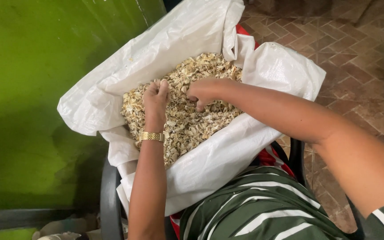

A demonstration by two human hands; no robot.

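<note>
A white woven sack (210, 164) lies open in front of me, filled with pale dried flakes (187, 120). My left hand (156, 98), with a gold watch (151, 136) on the wrist, is closed into a fist over the flakes and seems to hold some of them. My right hand (203, 92) reaches in from the right, fingers curled down into the pile, pinching flakes. The two hands are close together near the pile's middle.
A green wall (27, 98) stands to the left. The sack rests on a dark chair (110, 195), with red fabric (270, 158) beneath it. My green striped clothing (254, 209) is at the bottom. Brick-patterned floor (356, 53) lies to the right.
</note>
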